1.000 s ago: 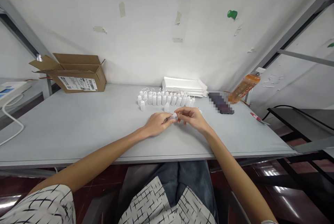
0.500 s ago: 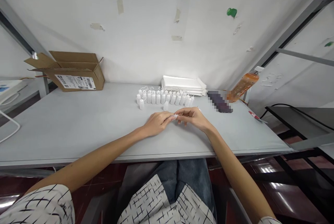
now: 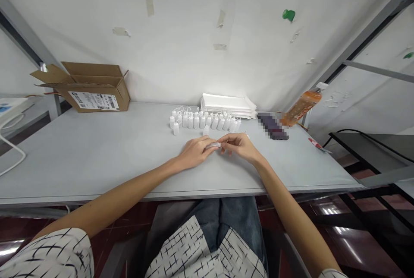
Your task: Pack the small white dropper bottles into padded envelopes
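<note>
Between my hands, low over the table, lies a small white squeeze bottle (image 3: 211, 145) on its side. My left hand (image 3: 196, 152) is closed round its body from the left. The fingers of my right hand (image 3: 238, 145) pinch its cap end from the right, so the tip is mostly hidden. Just beyond my hands one white bottle (image 3: 206, 130) stands upright, partly covered by my left fingers. Several more white bottles (image 3: 196, 122), many with thin bent nozzles, stand in rows behind it. Another bottle (image 3: 176, 129) stands a little forward at their left end.
A stack of white trays or sheets (image 3: 228, 104) lies against the wall behind the bottles. At the back left sits an open cardboard box (image 3: 123, 99). To the right are a dark pixelated phone-like object (image 3: 274, 129) and a leaning orange drink bottle (image 3: 302, 106). The grey table (image 3: 97, 157) ends near my lap.
The small bottle shows more of its body now, as my left fingers and thumb have shifted on it. My right hand stays at its cap end.
</note>
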Tool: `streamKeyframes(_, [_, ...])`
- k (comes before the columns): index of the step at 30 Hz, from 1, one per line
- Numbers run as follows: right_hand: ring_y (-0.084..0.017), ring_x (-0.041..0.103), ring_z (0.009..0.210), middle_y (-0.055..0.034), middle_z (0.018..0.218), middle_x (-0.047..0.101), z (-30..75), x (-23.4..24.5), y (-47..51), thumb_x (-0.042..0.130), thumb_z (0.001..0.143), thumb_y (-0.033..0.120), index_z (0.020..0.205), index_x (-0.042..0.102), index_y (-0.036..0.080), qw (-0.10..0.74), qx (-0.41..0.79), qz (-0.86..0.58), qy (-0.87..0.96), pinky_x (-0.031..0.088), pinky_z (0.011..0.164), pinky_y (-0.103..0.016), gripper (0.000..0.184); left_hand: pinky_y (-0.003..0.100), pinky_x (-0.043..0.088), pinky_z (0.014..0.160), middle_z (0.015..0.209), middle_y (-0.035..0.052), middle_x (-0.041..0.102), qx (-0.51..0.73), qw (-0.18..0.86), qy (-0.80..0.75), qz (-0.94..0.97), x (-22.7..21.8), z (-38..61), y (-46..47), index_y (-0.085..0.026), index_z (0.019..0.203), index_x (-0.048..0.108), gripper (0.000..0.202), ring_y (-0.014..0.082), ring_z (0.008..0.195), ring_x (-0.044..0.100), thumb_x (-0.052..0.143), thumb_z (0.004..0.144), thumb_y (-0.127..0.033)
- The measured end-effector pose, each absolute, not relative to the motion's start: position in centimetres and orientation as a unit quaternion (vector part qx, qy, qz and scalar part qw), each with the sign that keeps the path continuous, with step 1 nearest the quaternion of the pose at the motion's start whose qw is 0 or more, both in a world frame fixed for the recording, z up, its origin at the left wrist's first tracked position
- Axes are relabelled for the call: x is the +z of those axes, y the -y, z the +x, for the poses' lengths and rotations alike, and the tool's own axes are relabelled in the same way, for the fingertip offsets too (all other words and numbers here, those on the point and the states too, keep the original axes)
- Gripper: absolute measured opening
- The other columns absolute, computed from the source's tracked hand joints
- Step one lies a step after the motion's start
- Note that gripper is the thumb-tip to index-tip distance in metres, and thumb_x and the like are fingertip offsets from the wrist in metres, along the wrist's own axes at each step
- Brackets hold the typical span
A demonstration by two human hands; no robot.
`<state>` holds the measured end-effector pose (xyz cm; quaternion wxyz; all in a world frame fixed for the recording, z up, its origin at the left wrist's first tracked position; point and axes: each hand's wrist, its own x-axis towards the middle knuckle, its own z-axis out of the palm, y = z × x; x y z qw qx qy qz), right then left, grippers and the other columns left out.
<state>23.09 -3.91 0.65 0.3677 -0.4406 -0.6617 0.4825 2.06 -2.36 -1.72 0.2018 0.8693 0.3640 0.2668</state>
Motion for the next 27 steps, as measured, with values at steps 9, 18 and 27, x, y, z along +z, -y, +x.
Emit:
streamKeyframes(9, [-0.017, 0.067, 0.061, -0.0046, 0.065, 0.070, 23.17, 0.68, 3.87, 0.072, 0.076, 0.032, 0.087, 0.071, 0.012, 0.342, 0.493, -0.441, 0.667, 0.050, 0.052, -0.025, 0.022, 0.026, 0.043, 0.070, 0.101, 0.0032, 0.065, 0.237, 0.176, -0.348, 0.890, -2.01, 2.03, 2.34, -0.022, 0.116, 0.067, 0.034, 0.0171, 0.084, 0.062, 0.043, 0.100, -0.040])
streamKeyframes(18, [-0.016, 0.066, 0.061, -0.0048, 0.065, 0.070, 23.20, 0.55, 3.82, 0.074, 0.075, 0.032, 0.082, 0.070, 0.013, 0.347, 0.506, -0.438, 0.657, 0.051, 0.053, -0.026, 0.021, 0.025, 0.042, 0.066, 0.098, 0.0046, 0.064, 0.253, 0.137, -0.319, 0.903, -2.34, 2.01, 2.52, -0.020, 0.117, 0.067, 0.033, 0.0160, 0.080, 0.062, 0.042, 0.101, -0.037])
streamKeyframes(27, [-0.016, 0.066, 0.062, -0.0034, 0.066, 0.070, 23.05, 0.78, 4.05, 0.078, 0.075, 0.041, 0.086, 0.070, 0.014, 0.362, 0.481, -0.418, 0.681, 0.053, 0.067, -0.032, 0.030, 0.025, 0.042, 0.069, 0.084, 0.0050, 0.067, 0.358, 0.254, -0.298, 0.848, -1.90, 2.42, 2.64, -0.015, 0.095, 0.074, 0.030, 0.0130, 0.072, 0.057, 0.048, 0.098, -0.029])
